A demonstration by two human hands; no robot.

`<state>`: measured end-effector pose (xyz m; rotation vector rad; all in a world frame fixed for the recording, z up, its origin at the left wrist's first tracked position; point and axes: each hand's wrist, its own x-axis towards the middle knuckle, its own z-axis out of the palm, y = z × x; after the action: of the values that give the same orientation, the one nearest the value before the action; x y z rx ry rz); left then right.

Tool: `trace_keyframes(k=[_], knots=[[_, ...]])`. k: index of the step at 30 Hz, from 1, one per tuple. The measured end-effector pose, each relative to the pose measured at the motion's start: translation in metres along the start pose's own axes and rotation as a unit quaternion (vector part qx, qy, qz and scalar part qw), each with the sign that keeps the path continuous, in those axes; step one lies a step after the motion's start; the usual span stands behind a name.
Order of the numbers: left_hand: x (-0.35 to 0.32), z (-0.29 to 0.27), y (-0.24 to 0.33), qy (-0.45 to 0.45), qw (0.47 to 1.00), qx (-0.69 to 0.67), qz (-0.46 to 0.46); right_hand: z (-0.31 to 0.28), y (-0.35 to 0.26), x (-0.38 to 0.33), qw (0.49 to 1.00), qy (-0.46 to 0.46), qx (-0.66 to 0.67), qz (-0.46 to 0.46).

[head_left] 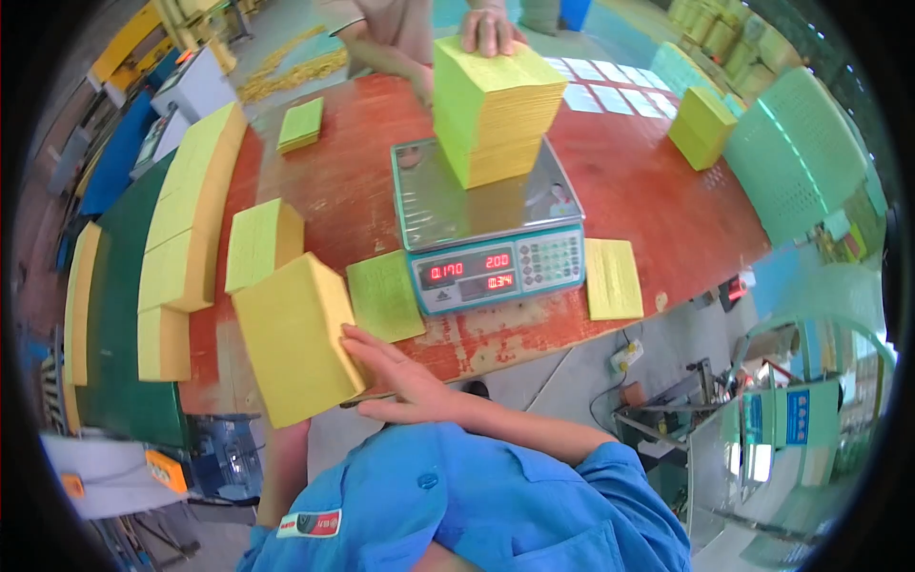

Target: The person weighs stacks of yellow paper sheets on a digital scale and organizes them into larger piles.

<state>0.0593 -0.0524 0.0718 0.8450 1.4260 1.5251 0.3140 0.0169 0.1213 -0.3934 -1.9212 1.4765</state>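
A thick stack of yellow paper sheets (291,343) is tilted up in front of me, off the left part of the table's near edge. My left hand (289,429) goes in under its lower end; the stack hides those fingers. My right hand (400,383) presses its fingers against the stack's right edge, thumb apart and lower. Just beyond stands another yellow paper stack (264,246). A digital scale (496,272) with a lit red display sits mid-table, bearing a tall paper stack (496,110). Across the table, a co-worker's hand (488,33) rests on that tall stack.
Flat yellow sheets (386,296) lie left of the scale, and a thin pile (613,278) lies right of it. A row of yellow stacks (181,229) lines the green surface (119,315) at left. A small stack (702,127) stands near a green chair (805,153).
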Motion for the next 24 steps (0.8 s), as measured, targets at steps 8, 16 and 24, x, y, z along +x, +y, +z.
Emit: trace_keyframes(k=[8, 16, 24], knots=[[-0.039, -0.025, 0.032, 0.051, 0.987, 0.147, 0.040, 0.029, 0.029, 0.010, 0.934, -0.105, 0.273, 0.204], [-0.001, -0.136, 0.055, 0.182, 0.779, 0.589, 0.113, 0.166, 0.115, 0.115, 0.827, -0.161, 0.452, 0.292], [0.065, -0.138, 0.028, 0.122, 0.733, 0.659, 0.112, 0.176, 0.134, 0.108, 0.978, 0.045, 0.030, 0.200]])
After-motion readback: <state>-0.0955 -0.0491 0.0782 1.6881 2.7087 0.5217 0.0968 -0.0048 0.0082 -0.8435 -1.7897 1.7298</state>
